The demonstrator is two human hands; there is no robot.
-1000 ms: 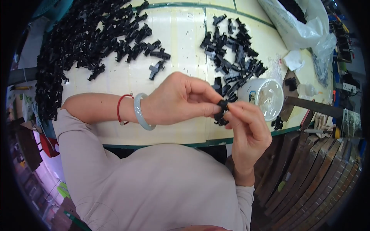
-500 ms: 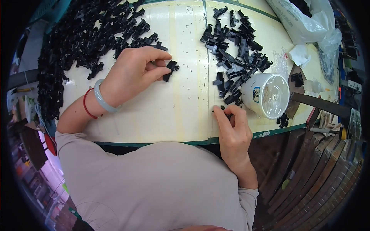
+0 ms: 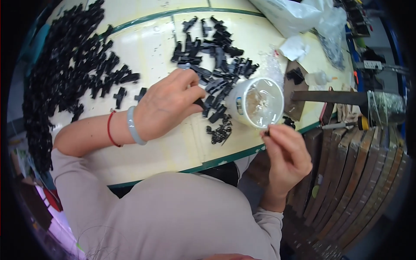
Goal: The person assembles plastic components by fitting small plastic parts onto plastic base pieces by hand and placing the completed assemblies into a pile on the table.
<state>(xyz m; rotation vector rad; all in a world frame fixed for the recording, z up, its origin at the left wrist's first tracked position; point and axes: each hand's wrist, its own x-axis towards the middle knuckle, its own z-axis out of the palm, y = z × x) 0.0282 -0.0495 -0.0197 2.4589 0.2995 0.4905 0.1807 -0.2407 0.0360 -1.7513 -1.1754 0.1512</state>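
Observation:
My left hand [image 3: 171,104], with a bracelet and a red cord at its wrist, is closed at the left edge of a loose group of black plastic parts [image 3: 220,58]. Between its fingertips is a black plastic part [image 3: 199,103], mostly hidden by the fingers. My right hand [image 3: 288,158] hangs at the table's front edge, just below a white tub [image 3: 236,97]. Its thumb and forefinger pinch a small dark piece [image 3: 266,133], too small to make out fully. Tiny black pieces [image 3: 219,130] lie heaped between the hands.
A large heap of black parts [image 3: 56,82] covers the table's left side. Two single parts lie near my left wrist. Right of the tub are a flat metal bar [image 3: 329,97] with a plastic-wrapped end, a small clear bottle [image 3: 316,78] and a plastic bag [image 3: 286,17].
The view has shifted to the right. My left hand has moved from beside the big heap to the loose group. My right hand has moved from the tiny pieces to below the tub.

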